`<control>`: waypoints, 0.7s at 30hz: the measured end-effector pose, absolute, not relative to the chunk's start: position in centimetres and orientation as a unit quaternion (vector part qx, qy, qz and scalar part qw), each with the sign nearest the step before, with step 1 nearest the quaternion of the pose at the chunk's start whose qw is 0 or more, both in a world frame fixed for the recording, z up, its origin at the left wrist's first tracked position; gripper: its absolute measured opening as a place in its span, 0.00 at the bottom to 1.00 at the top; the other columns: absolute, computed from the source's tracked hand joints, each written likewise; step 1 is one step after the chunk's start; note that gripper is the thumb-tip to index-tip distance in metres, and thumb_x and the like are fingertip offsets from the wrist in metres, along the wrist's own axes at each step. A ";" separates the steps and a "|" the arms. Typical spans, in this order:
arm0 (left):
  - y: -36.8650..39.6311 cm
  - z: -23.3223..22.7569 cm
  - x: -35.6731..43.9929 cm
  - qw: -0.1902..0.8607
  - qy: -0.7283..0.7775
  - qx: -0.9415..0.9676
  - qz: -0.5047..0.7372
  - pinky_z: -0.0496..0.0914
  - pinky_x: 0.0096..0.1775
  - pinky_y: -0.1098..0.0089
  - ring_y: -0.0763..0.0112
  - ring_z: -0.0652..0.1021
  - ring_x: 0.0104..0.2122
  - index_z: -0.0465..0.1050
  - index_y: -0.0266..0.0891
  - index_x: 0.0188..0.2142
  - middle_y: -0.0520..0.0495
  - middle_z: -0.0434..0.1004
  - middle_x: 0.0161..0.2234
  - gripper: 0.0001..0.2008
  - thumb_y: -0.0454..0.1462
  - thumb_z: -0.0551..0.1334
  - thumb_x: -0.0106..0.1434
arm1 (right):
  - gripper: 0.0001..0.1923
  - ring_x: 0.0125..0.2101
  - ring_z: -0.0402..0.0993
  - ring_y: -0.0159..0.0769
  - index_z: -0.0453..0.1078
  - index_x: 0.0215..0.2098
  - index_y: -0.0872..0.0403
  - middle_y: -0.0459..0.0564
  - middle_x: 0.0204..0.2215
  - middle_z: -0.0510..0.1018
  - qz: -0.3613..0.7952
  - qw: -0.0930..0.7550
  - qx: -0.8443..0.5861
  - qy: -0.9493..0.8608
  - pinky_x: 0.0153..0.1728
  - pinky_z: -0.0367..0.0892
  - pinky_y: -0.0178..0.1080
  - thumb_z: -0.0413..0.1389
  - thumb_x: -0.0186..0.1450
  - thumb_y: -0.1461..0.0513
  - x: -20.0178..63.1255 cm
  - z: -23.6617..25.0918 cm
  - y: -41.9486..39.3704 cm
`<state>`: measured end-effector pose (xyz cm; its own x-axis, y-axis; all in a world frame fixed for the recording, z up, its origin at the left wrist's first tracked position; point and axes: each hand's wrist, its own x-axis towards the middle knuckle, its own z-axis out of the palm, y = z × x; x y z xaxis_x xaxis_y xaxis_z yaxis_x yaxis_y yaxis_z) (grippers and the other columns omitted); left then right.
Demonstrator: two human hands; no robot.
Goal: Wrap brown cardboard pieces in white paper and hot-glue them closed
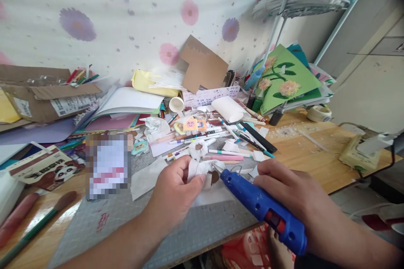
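While our left hand (176,189) pinches white paper (201,168), our right hand (298,191) holds the glue gun (259,201) slanting forward-left, nozzle (219,169) foremost.

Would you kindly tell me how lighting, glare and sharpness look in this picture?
In the head view, the light is bright and diffuse on the flowered curtain; glare whitens the wooden tabletop at lower left, around the brush; a pixelated patch hides what lies there; the top right corner is dark; detail at the tip of the blue glue gun is soft.
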<state>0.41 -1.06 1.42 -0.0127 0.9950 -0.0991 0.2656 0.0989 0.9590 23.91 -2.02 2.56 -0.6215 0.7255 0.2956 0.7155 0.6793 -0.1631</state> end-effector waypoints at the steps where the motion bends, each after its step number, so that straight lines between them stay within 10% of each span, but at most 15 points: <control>1: -1.0 1.4 0.4 0.452 0.586 0.541 0.399 0.57 0.24 0.74 0.75 0.64 0.21 0.64 0.40 0.24 0.57 0.64 0.20 0.06 0.36 0.60 0.54 | 0.04 0.29 0.69 0.38 0.66 0.30 0.54 0.56 0.37 0.70 0.006 0.170 -0.396 -0.902 0.28 0.66 0.40 0.51 0.57 0.61 23.9 2.5 -2.0; 21: -0.8 1.1 0.1 0.462 0.575 0.516 0.436 0.59 0.24 0.74 0.73 0.66 0.22 0.65 0.40 0.25 0.56 0.66 0.20 0.06 0.37 0.62 0.53 | 0.08 0.27 0.69 0.35 0.69 0.33 0.53 0.52 0.34 0.71 0.038 0.191 -0.409 -0.892 0.26 0.66 0.36 0.54 0.57 0.58 23.7 2.4 -2.5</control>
<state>0.12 -0.79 1.15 -0.0411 0.9958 -0.0819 0.1908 0.0883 0.9776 23.74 -2.55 2.40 -0.5930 0.7432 0.3098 0.7142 0.6632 -0.2240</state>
